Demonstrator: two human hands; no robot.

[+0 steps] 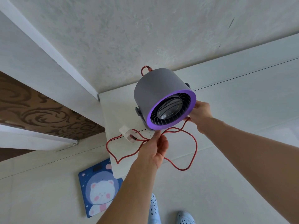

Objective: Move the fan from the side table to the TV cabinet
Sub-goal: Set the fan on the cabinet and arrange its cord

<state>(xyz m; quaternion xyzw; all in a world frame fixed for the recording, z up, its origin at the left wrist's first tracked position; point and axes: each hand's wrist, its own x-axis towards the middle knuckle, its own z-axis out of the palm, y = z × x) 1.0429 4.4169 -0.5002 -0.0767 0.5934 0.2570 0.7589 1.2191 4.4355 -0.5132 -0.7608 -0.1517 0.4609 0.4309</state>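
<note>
A grey drum-shaped fan [155, 88] with a purple front ring rests on a white cabinet top [116, 110] close to the wall. A red braided cable [192, 151] runs from the fan's back, loops off the edge and ends at a white plug adapter [127, 133] lying on the top. My right hand [200, 113] grips the fan's right rim. My left hand [155, 147] is below the fan's front, its fingers pinched on the red cable near the adapter.
A textured pale wall [129, 38] rises behind the cabinet, with a white door frame [53, 50] at left. A blue scale with a bear picture [98, 186] lies on the tiled floor below. My feet in light blue perforated shoes [153, 207] stand at the bottom.
</note>
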